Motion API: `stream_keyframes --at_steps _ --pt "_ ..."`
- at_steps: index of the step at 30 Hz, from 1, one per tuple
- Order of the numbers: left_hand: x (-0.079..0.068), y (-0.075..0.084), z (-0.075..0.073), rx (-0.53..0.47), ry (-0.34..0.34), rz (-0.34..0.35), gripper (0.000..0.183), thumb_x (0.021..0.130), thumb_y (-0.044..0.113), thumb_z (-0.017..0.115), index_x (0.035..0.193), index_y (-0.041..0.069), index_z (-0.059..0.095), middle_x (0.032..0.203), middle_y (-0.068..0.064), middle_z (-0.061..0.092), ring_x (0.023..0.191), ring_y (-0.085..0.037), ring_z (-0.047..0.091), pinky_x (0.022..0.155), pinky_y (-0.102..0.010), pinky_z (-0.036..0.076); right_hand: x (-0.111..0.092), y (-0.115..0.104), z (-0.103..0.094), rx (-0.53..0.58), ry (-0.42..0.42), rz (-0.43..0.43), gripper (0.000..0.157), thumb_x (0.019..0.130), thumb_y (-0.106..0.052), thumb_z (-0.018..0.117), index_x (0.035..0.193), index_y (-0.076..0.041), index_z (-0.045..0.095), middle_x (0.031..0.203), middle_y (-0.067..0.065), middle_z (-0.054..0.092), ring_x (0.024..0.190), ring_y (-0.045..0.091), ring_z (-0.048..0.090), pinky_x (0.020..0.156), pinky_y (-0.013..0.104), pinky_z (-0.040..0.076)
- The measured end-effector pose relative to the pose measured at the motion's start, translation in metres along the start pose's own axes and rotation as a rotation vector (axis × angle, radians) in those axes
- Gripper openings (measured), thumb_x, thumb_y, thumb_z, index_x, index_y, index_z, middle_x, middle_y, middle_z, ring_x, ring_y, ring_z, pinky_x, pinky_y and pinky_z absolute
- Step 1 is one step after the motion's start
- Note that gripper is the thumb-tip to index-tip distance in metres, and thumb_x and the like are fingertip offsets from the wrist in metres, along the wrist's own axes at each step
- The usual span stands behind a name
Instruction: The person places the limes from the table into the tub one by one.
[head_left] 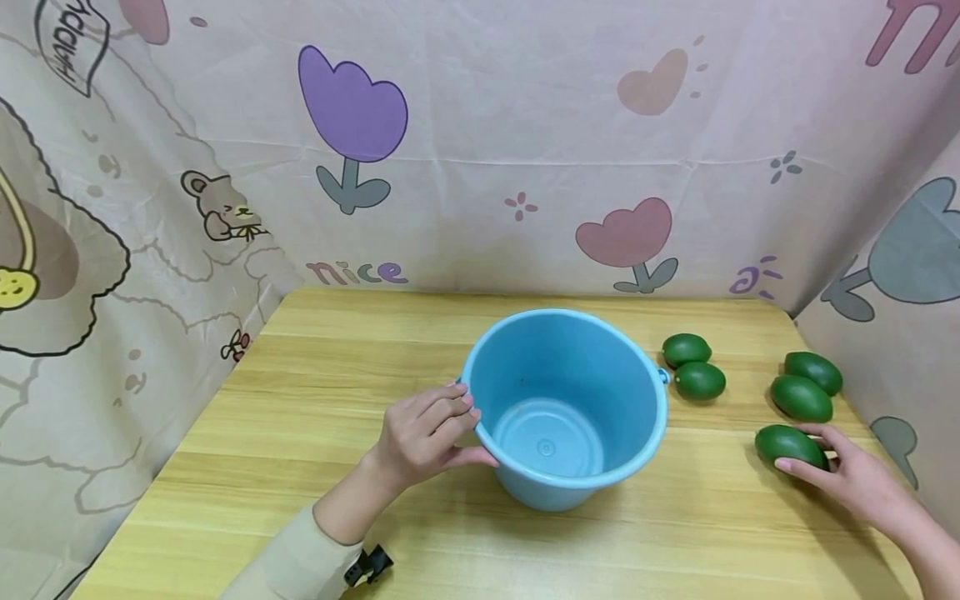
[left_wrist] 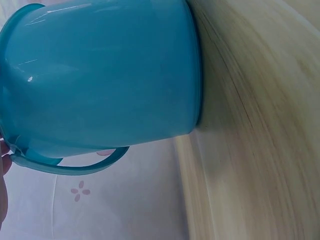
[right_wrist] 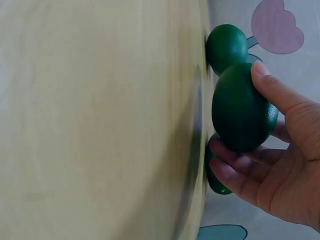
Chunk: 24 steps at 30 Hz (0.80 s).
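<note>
Grips upright blue bucket (head_left: 562,367) on table (head_left: 300,400) by its rim (head_left: 600,479) with fingers (head_left: 450,408) of left hand (head_left: 420,437), holds one green fruit (head_left: 787,446) in right hand (head_left: 862,483) at table's right side, near two others (head_left: 801,398), with another pair (head_left: 701,381) just beside bucket.

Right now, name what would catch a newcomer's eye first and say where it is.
The big blue bucket dominates, standing upright near the middle of the wooden table, its rim gripped by the left hand. Next come five green fruits on the right, one of them in the right hand. Behind, a large purple flower is printed on the backdrop.
</note>
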<state>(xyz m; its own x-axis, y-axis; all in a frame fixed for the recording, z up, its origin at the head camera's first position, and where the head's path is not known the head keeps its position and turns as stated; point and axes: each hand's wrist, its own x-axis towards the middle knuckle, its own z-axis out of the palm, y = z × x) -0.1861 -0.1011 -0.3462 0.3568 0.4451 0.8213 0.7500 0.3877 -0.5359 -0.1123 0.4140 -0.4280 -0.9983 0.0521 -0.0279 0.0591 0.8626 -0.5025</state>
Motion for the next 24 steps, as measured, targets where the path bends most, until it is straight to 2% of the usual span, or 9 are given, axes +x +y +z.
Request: stream_keyframes --at_steps 7,11,24 --pt "-0.001 0.0 0.0 0.002 -0.001 -0.002 0.051 0.088 0.053 0.058 0.068 0.007 0.064 0.066 -0.004 0.067 0.064 -0.019 0.068 0.058 -0.026 0.06 0.0 -0.007 -0.003 -0.024 -0.011 0.007 0.07 0.09 -0.04 0.063 0.13 0.011 0.037 0.11 0.042 0.05 0.086 0.042 0.058 0.062 0.037 0.049" --pt "-0.001 0.001 0.0 0.003 0.0 -0.002 0.051 0.088 0.053 0.058 0.068 0.007 0.064 0.066 -0.004 0.067 0.063 -0.019 0.068 0.058 -0.026 0.06 -0.001 -0.009 -0.005 -0.042 -0.003 0.001 0.07 0.089 -0.041 0.064 0.129 0.011 0.038 0.106 0.04 0.053 0.08 0.034 0.057 0.059 0.032 0.046" --pt "0.0 0.0 0.0 0.001 -0.002 -0.004 0.051 0.088 0.053 0.059 0.068 0.006 0.064 0.066 -0.004 0.067 0.064 -0.019 0.068 0.059 -0.026 0.06 -0.003 -0.019 -0.012 -0.076 0.122 -0.076 0.066 0.083 -0.036 0.072 0.123 0.009 0.045 0.092 0.033 0.059 0.072 0.026 0.058 0.054 0.029 0.043"
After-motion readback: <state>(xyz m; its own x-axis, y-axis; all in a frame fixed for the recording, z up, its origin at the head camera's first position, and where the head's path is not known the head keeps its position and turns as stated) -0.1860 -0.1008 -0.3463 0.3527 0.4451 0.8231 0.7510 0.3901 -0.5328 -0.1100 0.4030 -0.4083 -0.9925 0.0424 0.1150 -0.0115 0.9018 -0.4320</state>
